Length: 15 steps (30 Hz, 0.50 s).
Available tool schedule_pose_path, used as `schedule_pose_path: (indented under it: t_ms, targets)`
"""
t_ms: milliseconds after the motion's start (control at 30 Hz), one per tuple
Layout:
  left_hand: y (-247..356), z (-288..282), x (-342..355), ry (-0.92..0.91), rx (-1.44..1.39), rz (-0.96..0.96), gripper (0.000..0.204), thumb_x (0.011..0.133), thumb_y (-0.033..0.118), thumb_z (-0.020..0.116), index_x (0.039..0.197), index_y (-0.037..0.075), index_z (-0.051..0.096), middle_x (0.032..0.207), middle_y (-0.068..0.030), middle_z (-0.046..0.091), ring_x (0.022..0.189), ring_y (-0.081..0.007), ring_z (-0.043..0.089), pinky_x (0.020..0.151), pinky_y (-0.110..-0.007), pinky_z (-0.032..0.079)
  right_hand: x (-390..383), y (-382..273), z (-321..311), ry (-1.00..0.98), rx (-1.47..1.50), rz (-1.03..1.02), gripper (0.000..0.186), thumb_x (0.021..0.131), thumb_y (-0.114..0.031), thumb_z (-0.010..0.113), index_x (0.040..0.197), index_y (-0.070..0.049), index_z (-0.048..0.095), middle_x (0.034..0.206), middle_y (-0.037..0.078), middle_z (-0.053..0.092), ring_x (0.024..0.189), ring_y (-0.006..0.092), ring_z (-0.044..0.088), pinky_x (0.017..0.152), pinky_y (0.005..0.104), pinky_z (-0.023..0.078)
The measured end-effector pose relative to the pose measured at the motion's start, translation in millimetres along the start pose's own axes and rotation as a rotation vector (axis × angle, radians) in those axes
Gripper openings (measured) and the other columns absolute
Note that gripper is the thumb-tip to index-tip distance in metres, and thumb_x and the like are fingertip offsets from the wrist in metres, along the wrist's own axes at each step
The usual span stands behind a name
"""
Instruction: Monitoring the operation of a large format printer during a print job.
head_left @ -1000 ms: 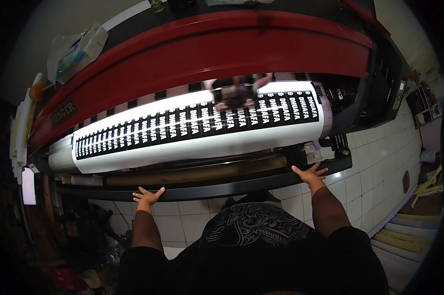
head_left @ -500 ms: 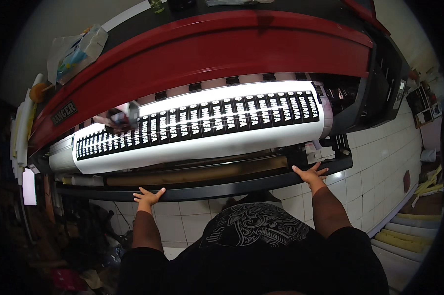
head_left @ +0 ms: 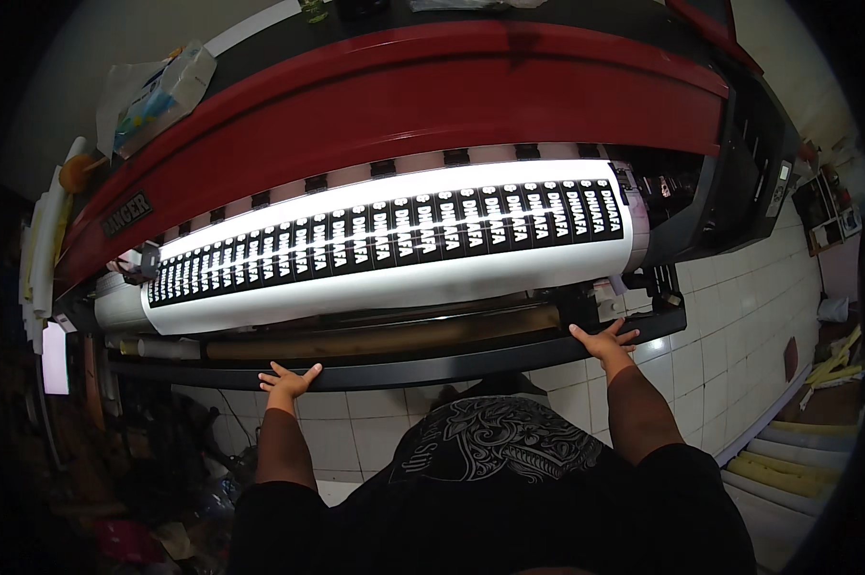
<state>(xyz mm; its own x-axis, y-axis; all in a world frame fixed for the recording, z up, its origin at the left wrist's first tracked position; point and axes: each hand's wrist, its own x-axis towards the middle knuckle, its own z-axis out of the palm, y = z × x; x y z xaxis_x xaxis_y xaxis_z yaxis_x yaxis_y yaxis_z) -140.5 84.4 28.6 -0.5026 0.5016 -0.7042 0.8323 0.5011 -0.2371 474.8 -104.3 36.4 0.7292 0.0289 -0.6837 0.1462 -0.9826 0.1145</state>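
My left hand [head_left: 289, 380] rests with spread fingers on the black front bar [head_left: 432, 373] of a wide red and black large-format printer [head_left: 432, 86]. Farther right, my right hand [head_left: 605, 340] lies on the same bar, its fingers apart too. Neither hand holds anything. Beyond them a white printed sheet [head_left: 404, 283] curves down over the printer's front, carrying a row of black labels with white lettering. The print carriage [head_left: 143, 261] is at the left end of the sheet. Between sheet and bar runs a brown take-up roller [head_left: 385, 337].
A clear plastic bag [head_left: 159, 96] with something blue and white lies on the printer's top left. Upright rolls [head_left: 45, 249] stand at the far left. White floor tiles [head_left: 739, 316] extend to the right, with yellow and white rolls [head_left: 787, 470] at lower right.
The print carriage has travelled left along the sheet to its left end. Both my hands stay where they were on the bar.
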Motion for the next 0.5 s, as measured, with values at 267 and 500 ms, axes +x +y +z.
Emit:
schedule_pose_path:
  t_ms: [267,500]
  targets:
    - [0.2,0.3,-0.5,0.006,-0.005,0.010,0.142,0.060,0.091,0.053,0.149,0.004,-0.017,0.150,-0.0359,-0.018,0.139,-0.0531,-0.015,0.110,-0.064,0.010,1.6,0.2,0.1,-0.002,-0.011,-0.002,0.142,0.057,-0.084,0.066,0.151,-0.016,-0.017,0.152,0.028,-0.025,0.140,0.0528,-0.012,0.105,0.0712,0.016]
    - [1.4,-0.1,0.3,0.003,-0.001,0.003,0.142,0.060,0.090,0.054,0.149,0.005,-0.018,0.150,-0.0354,-0.019,0.139,-0.0529,-0.015,0.109,-0.066,0.012,4.0,0.9,1.1,0.001,-0.021,-0.001,0.143,0.056,-0.085,0.065,0.151,-0.016,-0.017,0.152,0.028,-0.025,0.140,0.0530,-0.011,0.105,0.0716,0.016]
